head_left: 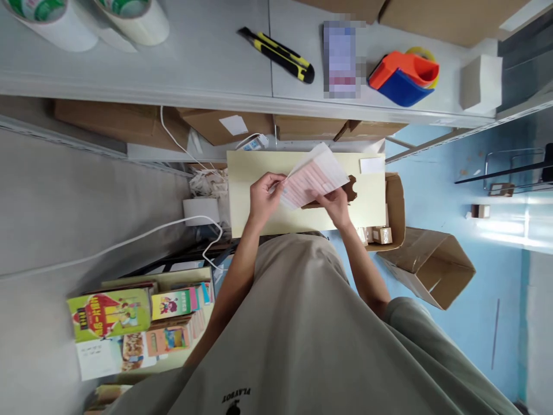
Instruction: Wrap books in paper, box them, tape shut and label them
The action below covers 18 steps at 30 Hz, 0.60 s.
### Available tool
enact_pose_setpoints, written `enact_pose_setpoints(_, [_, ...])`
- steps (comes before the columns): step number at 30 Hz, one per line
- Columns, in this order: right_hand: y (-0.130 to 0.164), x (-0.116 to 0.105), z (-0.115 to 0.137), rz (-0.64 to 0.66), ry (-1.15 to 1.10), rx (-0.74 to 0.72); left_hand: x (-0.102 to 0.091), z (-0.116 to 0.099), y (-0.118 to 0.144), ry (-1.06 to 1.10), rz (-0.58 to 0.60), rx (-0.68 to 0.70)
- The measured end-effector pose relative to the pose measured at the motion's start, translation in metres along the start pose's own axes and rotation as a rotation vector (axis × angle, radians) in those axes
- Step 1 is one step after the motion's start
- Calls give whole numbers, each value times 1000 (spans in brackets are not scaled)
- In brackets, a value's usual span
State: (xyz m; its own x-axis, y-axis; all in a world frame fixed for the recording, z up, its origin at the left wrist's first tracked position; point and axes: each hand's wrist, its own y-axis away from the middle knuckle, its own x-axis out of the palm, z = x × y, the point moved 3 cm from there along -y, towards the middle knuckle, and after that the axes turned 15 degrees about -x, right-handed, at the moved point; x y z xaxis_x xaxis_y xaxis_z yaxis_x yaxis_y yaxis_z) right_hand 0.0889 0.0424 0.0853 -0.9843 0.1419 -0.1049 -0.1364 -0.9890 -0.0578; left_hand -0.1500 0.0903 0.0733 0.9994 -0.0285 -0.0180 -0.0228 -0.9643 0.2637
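Observation:
My left hand (264, 199) pinches the left edge of a thin, whitish translucent sleeve (313, 173) with pink printed lines showing on it. At the sleeve's lower right edge, my right hand (334, 206) grips it between thumb and fingers. The sleeve is held tilted above a pale yellow tabletop (242, 167). Partly hidden under the sleeve and right hand lies a brown cardboard piece (353, 189) with notched edges. Whether anything else is inside the sleeve, I cannot tell.
A shelf above holds a yellow-black utility knife (279, 55), a blurred-out phone (340, 59), an orange-blue tape dispenser (404, 78) and tape rolls (140, 23). Right of the table stand cardboard boxes (397, 210). Books (110, 314) are stacked at lower left; a white cable (142, 233) crosses there.

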Motion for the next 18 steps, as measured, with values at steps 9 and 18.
enact_pose_setpoints(9, [-48,-122,8,231,374,-362,80,-33,19,-375,22,-26])
enact_pose_setpoints(18, [-49,-129,-34,450,533,-422,119,3,8,-570,-14,-17])
